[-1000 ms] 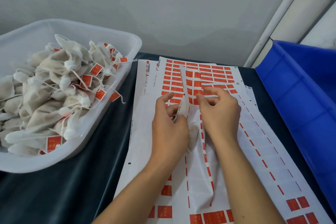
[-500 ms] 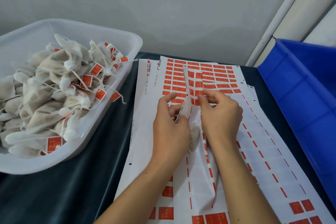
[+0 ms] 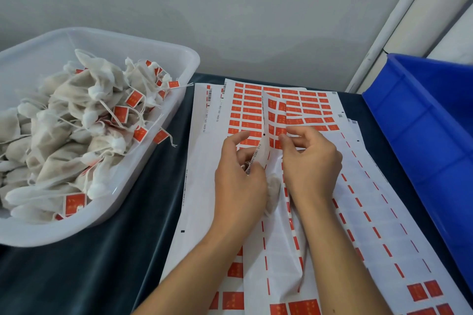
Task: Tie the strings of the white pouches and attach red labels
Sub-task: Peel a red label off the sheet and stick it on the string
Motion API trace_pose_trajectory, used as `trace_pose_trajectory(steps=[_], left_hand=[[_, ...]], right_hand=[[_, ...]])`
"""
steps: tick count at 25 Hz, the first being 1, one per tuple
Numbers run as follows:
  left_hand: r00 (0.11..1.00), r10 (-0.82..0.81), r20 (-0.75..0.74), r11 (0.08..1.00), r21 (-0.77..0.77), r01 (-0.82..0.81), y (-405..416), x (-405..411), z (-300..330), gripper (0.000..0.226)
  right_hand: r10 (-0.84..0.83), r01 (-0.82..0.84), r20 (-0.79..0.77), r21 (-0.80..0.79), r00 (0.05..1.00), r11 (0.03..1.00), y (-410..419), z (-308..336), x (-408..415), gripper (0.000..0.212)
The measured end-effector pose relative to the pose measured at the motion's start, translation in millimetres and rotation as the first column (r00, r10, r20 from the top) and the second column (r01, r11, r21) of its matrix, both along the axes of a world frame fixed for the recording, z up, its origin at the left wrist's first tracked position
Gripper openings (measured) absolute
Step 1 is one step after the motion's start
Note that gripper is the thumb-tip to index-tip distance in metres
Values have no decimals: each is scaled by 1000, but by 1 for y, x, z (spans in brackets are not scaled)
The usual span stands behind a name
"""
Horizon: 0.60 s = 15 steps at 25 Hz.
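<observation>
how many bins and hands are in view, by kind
white plastic bin: 1
blue plastic bin: 1
left hand: 1
right hand: 1
total: 4

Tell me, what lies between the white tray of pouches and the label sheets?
In the head view, only bare dark cloth separates the white tray from the label sheets.

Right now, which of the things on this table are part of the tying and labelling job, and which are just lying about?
In the job:
- left hand holding a pouch
- right hand picking at the label sheets
- white tub of labelled pouches

Lying about:
- blue crate
- dark cloth
- white pipe
</observation>
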<state>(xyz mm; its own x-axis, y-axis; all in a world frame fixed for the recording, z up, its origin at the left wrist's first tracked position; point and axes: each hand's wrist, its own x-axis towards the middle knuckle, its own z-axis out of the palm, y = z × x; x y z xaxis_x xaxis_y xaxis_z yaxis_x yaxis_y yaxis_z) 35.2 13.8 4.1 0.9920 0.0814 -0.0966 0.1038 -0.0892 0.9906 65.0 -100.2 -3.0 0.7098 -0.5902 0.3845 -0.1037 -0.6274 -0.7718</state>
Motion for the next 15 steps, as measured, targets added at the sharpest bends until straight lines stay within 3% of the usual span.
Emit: trace_pose_trajectory(steps=[6,10,15], left_hand=[[1000,5,4,1000,13,-5,0,-1,2,52],[1000,20,15,1000,20,-20,0,-1,2,51],[999,38,30,999,21,-39,-1,-2,2,50]], right_hand=[[9,-9,41,0,999,1000,-1,2,-1,16],[21,-18,49,-60,999,998,-2,3,0,9],[25,-17,42,-178,999,984,-2,1,3,15]])
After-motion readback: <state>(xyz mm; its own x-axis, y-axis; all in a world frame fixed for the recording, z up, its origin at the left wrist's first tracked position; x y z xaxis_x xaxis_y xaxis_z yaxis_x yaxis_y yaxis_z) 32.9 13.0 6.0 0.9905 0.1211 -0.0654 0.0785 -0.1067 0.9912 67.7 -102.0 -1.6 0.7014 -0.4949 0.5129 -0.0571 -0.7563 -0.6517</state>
